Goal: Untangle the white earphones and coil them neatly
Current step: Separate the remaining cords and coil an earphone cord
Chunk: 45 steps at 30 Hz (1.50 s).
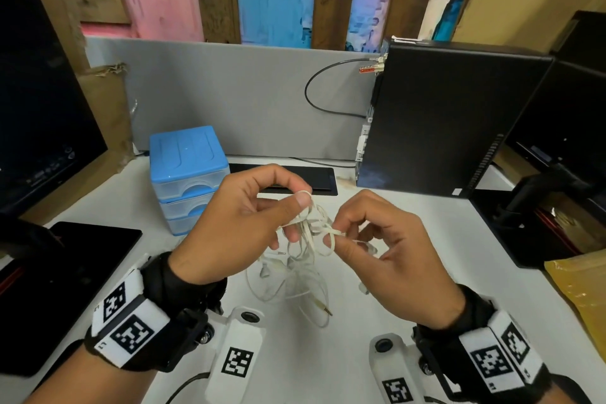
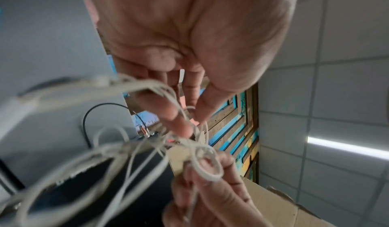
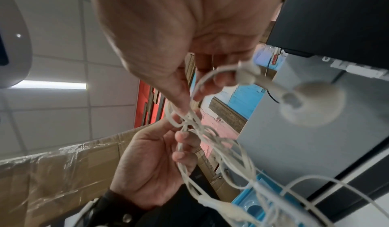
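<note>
The white earphones (image 1: 303, 252) are a tangled bunch of thin cable held up over the white desk (image 1: 410, 216), with loose loops and the gold jack (image 1: 326, 309) trailing down onto it. My left hand (image 1: 300, 203) pinches a strand at the top of the tangle between thumb and forefinger. To its right, my right hand (image 1: 337, 235) pinches a flat loop beside the knot. The left wrist view shows the knot (image 2: 200, 149) between my left fingertips (image 2: 185, 127) and the right hand (image 2: 210, 190). In the right wrist view an earbud (image 3: 311, 104) dangles blurred, close to the lens.
A blue drawer unit (image 1: 188, 174) stands behind my left hand. A black computer tower (image 1: 442, 121) is at the back right, with a black slab (image 1: 314, 179) lying between them. A monitor (image 1: 42, 102) and a dark tablet (image 1: 72, 272) sit left. A yellow envelope (image 1: 583, 289) lies right.
</note>
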Each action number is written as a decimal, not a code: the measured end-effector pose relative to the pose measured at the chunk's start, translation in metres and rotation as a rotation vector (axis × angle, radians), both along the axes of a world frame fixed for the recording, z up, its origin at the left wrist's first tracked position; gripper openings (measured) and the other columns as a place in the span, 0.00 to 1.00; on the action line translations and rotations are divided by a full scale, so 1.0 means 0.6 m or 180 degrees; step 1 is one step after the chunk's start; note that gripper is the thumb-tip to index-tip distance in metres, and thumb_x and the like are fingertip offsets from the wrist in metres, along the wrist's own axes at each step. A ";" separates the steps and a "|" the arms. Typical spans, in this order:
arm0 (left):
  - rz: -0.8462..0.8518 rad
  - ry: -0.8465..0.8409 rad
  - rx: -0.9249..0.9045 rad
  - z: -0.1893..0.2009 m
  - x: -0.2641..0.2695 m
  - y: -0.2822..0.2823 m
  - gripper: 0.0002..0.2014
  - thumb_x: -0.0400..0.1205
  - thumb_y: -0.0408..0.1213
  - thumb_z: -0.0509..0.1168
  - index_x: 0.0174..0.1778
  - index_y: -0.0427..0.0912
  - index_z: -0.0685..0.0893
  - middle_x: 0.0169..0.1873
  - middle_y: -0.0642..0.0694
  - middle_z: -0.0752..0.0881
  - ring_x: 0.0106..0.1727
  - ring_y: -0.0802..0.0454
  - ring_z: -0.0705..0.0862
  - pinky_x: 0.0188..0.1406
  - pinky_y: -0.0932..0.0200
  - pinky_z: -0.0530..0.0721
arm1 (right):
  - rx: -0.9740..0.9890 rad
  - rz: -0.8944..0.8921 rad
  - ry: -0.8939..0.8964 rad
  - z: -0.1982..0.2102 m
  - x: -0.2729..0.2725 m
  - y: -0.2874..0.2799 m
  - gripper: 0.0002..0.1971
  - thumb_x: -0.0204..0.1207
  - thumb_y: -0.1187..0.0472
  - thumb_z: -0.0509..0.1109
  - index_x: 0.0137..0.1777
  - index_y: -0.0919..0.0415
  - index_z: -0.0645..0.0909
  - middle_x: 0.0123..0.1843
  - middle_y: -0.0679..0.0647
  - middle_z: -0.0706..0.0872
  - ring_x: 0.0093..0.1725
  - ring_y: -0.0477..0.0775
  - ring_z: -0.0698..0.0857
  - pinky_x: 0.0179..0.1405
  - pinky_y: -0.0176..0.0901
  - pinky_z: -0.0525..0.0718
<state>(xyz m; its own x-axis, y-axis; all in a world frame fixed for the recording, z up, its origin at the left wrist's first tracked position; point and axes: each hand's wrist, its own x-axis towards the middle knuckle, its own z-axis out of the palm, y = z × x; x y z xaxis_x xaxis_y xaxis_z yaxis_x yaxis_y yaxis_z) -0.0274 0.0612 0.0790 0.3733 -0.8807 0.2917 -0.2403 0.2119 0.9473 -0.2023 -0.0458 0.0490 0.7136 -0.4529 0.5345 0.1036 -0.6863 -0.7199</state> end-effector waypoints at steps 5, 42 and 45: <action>0.0181 -0.0020 -0.0204 -0.006 -0.008 -0.006 0.06 0.80 0.33 0.71 0.39 0.46 0.87 0.34 0.53 0.86 0.23 0.52 0.75 0.20 0.65 0.75 | 0.0396 0.0060 -0.0292 0.007 -0.003 0.001 0.09 0.73 0.54 0.74 0.47 0.59 0.85 0.50 0.50 0.88 0.55 0.58 0.86 0.52 0.48 0.81; 0.0364 -0.1311 0.0206 -0.044 -0.021 -0.017 0.07 0.82 0.40 0.72 0.41 0.55 0.82 0.36 0.59 0.86 0.38 0.61 0.84 0.36 0.67 0.78 | 0.1137 0.0562 0.0497 0.032 -0.021 -0.007 0.03 0.75 0.70 0.77 0.41 0.69 0.87 0.38 0.61 0.91 0.39 0.62 0.90 0.34 0.43 0.87; 0.0190 -0.1682 0.0219 -0.049 -0.024 -0.018 0.11 0.82 0.30 0.68 0.42 0.54 0.83 0.35 0.59 0.83 0.37 0.61 0.82 0.38 0.64 0.79 | 0.1235 0.0952 0.0500 0.038 -0.026 -0.002 0.01 0.74 0.70 0.77 0.43 0.68 0.88 0.42 0.59 0.93 0.40 0.56 0.89 0.35 0.42 0.85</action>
